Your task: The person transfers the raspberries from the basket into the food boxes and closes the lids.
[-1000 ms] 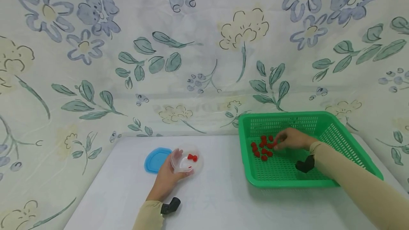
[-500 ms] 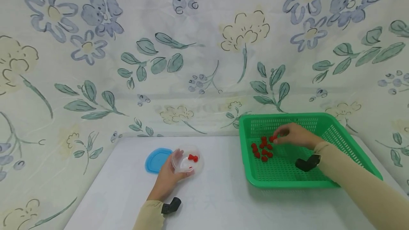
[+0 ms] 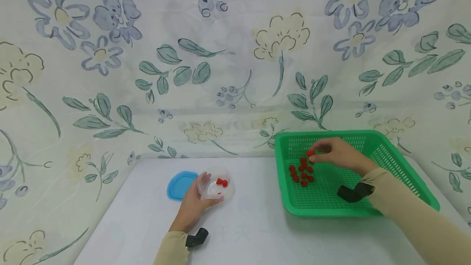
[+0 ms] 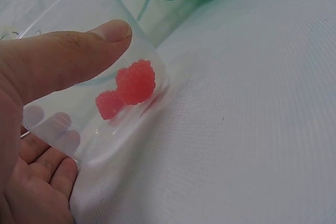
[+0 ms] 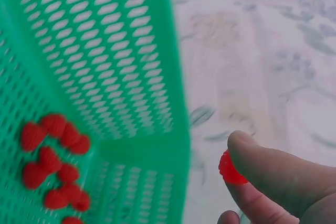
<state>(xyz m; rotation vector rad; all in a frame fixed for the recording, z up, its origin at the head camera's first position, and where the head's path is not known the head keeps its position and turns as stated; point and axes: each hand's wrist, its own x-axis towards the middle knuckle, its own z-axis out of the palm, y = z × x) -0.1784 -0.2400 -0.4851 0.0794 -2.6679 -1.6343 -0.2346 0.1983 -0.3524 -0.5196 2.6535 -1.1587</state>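
Note:
My left hand [image 3: 195, 199] grips a clear plastic tub [image 3: 211, 189] on the left part of the table, thumb on its near side. Two red raspberries [image 4: 134, 83] lie at the bottom of that tub, seen through its wall in the left wrist view. Over the green basket, my right hand [image 3: 338, 154] pinches one raspberry [image 5: 231, 170] between thumb and fingers. Below it, several more raspberries [image 3: 303, 171] are clustered on the basket floor toward the left side.
The green basket [image 3: 335, 212] has slotted walls and stands on the right of the white table [image 3: 243, 232]. A blue lid [image 3: 180, 185] lies left of the tub. Behind the table hangs a floral cloth [image 3: 235, 64].
My right hand has lifted a raspberry from the basket floor and moved slightly up and left with it. The left hand and tub have stayed in place.

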